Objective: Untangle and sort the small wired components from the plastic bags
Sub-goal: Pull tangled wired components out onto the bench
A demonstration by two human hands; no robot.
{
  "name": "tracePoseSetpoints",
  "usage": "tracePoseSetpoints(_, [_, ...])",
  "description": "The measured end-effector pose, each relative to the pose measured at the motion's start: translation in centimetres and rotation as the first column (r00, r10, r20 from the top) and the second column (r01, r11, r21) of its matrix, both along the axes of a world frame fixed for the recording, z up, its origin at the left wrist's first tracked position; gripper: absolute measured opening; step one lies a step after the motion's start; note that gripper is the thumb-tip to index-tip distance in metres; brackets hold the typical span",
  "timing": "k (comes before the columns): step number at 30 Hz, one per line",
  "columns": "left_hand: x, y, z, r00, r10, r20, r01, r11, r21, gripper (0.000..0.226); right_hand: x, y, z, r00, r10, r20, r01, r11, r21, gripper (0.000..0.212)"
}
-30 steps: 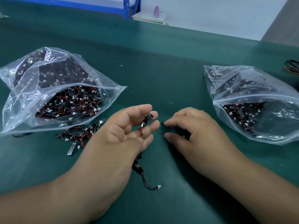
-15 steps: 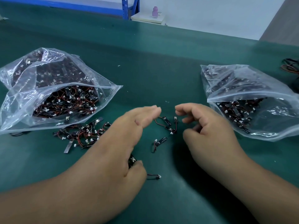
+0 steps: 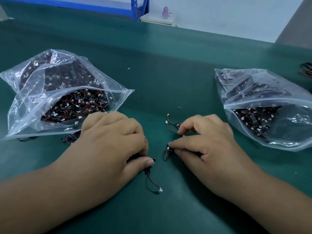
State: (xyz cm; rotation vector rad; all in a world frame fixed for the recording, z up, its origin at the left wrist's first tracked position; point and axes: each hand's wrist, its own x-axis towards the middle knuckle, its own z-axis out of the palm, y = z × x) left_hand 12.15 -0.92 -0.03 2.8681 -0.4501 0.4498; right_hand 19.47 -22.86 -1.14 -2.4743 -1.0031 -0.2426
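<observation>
Two clear plastic bags of small black components with red and black wires and white plugs lie on the green table: the left bag [image 3: 55, 92] and the right bag [image 3: 263, 105]. My left hand [image 3: 111, 137] lies palm down with its fingers curled, and its thumb pins a black component against them; that piece's wire and white plug [image 3: 152, 183] trail toward me. My right hand [image 3: 206, 141] pinches a wired component [image 3: 168, 150] between thumb and finger. Its index fingertip touches another wired piece [image 3: 172, 123] further out.
A small pile of loose components [image 3: 70, 137] lies in front of the left bag, mostly hidden by my left hand. Dark cables [image 3: 306, 70] sit at the far right edge. A blue rack [image 3: 135, 7] and a white surface with a pink bottle [image 3: 166, 12] stand beyond the table.
My left hand has turned palm down, its fingers have curled in, and it has dropped onto a component. My right hand has come down on the loose pieces in the middle and pinched one.
</observation>
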Motion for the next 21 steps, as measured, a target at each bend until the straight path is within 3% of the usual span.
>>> tracePoseSetpoints(6, [0.8,-0.8,0.3,1.000,-0.012,0.012,0.013,0.999,-0.047,0.023,0.7,0.6,-0.3,0.999,-0.039,0.003,0.039,0.999,0.031,0.008])
tracePoseSetpoints(12, [1.8,-1.4,0.3,0.996,0.090,-0.025,-0.093,0.966,-0.241,0.023,1.6,0.6,-0.5,0.982,-0.126,-0.141,0.163,0.942,0.294,0.012])
tracePoseSetpoints(16, [2.3,-1.9,0.3,0.991,0.118,-0.067,-0.133,0.936,-0.324,0.006,2.0,0.4,-0.5,0.937,-0.155,-0.314,0.287,0.855,0.433,0.038])
tracePoseSetpoints(21, [2.4,-2.1,0.5,0.990,0.123,-0.069,-0.137,0.956,-0.259,0.035,1.9,0.4,-0.5,0.905,-0.172,-0.390,0.347,0.828,0.440,0.062])
